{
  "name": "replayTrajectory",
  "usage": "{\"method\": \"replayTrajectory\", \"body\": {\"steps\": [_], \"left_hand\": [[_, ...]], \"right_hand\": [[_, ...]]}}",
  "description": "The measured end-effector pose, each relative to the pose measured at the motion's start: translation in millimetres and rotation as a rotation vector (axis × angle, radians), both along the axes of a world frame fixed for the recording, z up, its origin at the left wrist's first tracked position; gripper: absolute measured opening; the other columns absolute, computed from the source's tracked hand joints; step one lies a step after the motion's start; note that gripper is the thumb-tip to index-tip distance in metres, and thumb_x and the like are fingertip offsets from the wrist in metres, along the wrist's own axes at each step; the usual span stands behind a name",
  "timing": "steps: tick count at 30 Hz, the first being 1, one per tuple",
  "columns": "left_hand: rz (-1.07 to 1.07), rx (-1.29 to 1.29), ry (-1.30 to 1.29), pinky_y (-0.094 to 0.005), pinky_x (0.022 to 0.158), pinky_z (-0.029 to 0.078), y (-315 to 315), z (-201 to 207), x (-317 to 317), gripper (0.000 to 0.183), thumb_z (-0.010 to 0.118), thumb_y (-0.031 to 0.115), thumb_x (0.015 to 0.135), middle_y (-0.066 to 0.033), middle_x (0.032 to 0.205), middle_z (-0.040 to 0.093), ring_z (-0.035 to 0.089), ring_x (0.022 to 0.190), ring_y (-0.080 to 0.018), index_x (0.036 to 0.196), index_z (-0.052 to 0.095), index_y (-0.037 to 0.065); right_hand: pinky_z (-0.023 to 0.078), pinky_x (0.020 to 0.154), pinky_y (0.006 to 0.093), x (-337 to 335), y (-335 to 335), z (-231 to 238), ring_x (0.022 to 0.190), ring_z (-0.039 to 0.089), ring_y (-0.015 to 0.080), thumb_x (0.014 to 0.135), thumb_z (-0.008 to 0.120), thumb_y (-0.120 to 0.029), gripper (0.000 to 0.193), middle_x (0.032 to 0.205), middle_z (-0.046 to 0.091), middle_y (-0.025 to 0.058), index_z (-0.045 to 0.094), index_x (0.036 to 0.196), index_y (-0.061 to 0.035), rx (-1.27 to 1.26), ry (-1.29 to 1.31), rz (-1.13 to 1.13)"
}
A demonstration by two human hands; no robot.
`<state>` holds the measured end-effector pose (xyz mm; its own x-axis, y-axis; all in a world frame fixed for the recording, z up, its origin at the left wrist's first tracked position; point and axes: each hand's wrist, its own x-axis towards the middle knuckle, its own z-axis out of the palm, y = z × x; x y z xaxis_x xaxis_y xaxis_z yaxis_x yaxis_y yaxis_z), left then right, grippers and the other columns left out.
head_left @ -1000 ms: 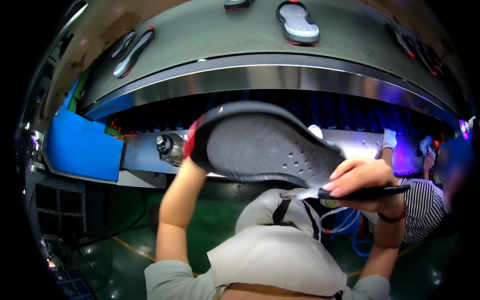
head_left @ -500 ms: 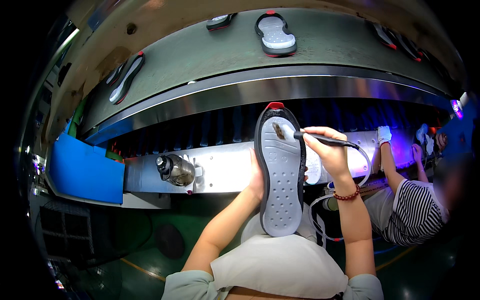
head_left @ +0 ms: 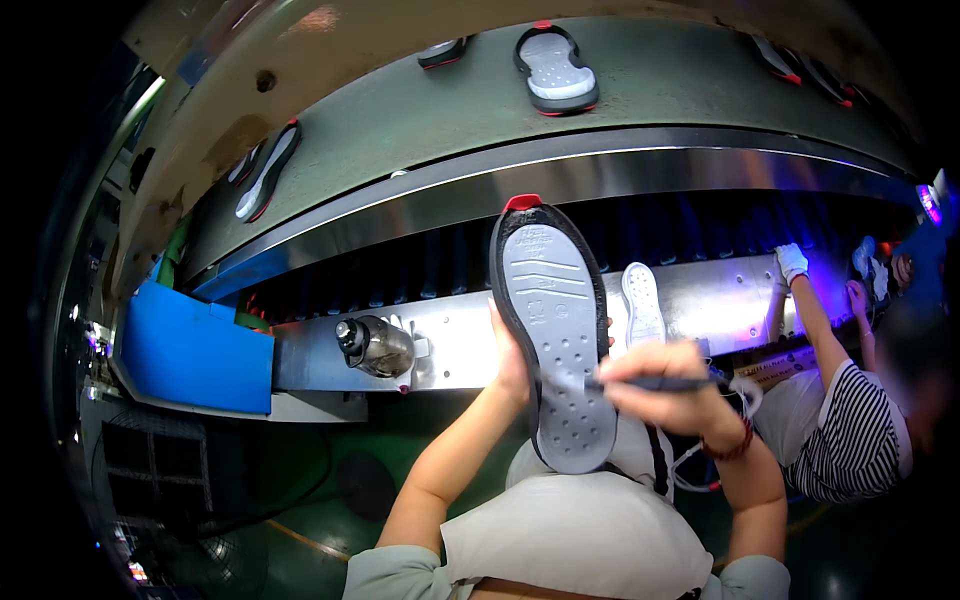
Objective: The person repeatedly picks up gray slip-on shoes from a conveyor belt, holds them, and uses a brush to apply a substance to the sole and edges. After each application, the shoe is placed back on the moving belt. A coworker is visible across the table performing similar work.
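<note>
Upright in front of me is a shoe sole [head_left: 552, 320] with a grey dimpled inner face, a black rim and a red tip at its top end. My left hand [head_left: 511, 358] is wrapped round its left edge, with fingertips showing at the right edge. My right hand [head_left: 672, 388], blurred by motion, is closed on a brush [head_left: 665, 383] with a dark handle and a clear tube running from it. The blurred brush tip is at the dimpled lower half of the grey face. A grey insole piece [head_left: 643, 303] lies on the metal ledge, right of the sole.
A dark-lidded bottle [head_left: 378, 346] stands on the metal ledge [head_left: 465, 335], left of the sole. Beyond runs a green belt [head_left: 400, 120] carrying several soles [head_left: 556, 70]. At right, a co-worker in a striped top [head_left: 850, 440] reaches a gloved hand [head_left: 791, 262] toward the ledge.
My right hand has moved the brush down from the sole's upper part to its dimpled lower half. The sole's top leans slightly more left, and more of the insole piece shows.
</note>
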<state>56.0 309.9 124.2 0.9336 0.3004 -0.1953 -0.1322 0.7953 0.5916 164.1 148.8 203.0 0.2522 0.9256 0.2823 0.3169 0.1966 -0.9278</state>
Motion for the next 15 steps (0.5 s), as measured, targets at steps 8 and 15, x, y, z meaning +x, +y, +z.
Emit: {"method": "replayTrajectory", "body": {"steps": [8, 15], "left_hand": [[0.011, -0.052, 0.009, -0.0378, 0.097, 0.035, -19, 29, 4, 0.091, 0.01, 0.076, 0.074, -0.0134, 0.126, 0.041, 0.044, 0.114, -0.0259, 0.131, 0.03, 0.007], [0.152, 0.043, 0.039, -0.0379, 0.095, 0.035, -15, 35, 2, 0.089, 0.016, 0.075, 0.075, -0.0118, 0.123, 0.044, 0.045, 0.11, -0.0251, 0.13, 0.031, 0.007]], "right_hand": [[0.048, 0.071, 0.0261, 18, 34, 9, 0.079, 0.062, 0.0172, 0.069, 0.067, -0.003, 0.017, 0.083, 0.064, 0.0116, 0.065, 0.085, 0.0012, 0.153, 0.009, 0.032], [0.045, 0.068, 0.0249, 24, 25, 9, 0.076, 0.059, 0.0133, 0.071, 0.067, -0.005, 0.016, 0.08, 0.064, 0.0091, 0.066, 0.086, -0.0001, -0.079, 0.283, -0.103]]}}
